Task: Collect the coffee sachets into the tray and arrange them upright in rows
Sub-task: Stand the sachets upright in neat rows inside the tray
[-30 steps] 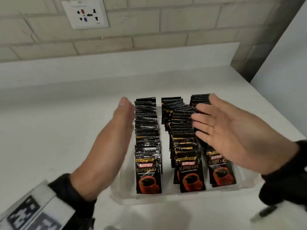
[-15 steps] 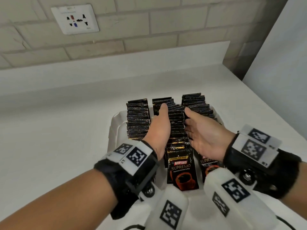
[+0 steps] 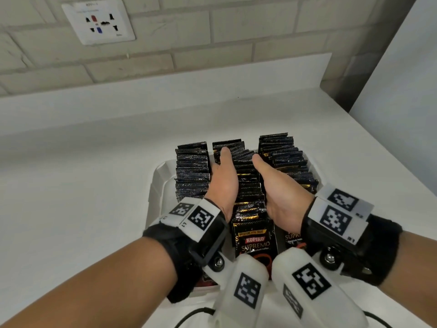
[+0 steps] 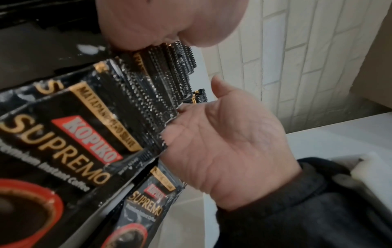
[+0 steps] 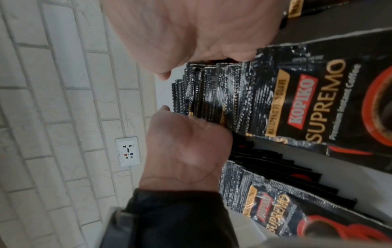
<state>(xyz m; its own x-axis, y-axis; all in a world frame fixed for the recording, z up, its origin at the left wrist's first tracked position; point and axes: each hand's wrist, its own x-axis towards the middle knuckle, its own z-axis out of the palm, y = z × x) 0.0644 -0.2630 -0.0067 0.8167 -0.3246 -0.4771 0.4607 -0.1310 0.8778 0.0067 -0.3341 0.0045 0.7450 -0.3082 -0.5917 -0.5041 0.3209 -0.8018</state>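
Head view. White plastic tray (image 3: 153,185) on the white bench (image 3: 71,185), below the white wall socket (image 3: 98,21). It holds three rows of black foil coffee sachets (image 3: 248,185), standing on edge, front faces toward the person. Left hand (image 3: 223,183) and right hand (image 3: 281,192) flank the middle row, palms inward, fingers straight and flat against its sides; the purpose appears to be squaring the row and keeping the sachets upright. Left row (image 3: 192,171) and right row (image 3: 283,157) stand untouched in the tray. No loose sachets visible on the bench; collection looks complete, tidying under way.

Left wrist view. Front sachet of the middle row (image 4: 63,134) close up, serrated tops fanned behind it. Right hand (image 4: 229,142) lies open against the row's edge, nothing pinched. Left hand (image 4: 169,21) shows at the frame's top.

Right wrist view. Left hand (image 5: 186,151) open, palm against the opposite edge of the same row (image 5: 297,104); the left row (image 5: 265,201) stands beyond it.
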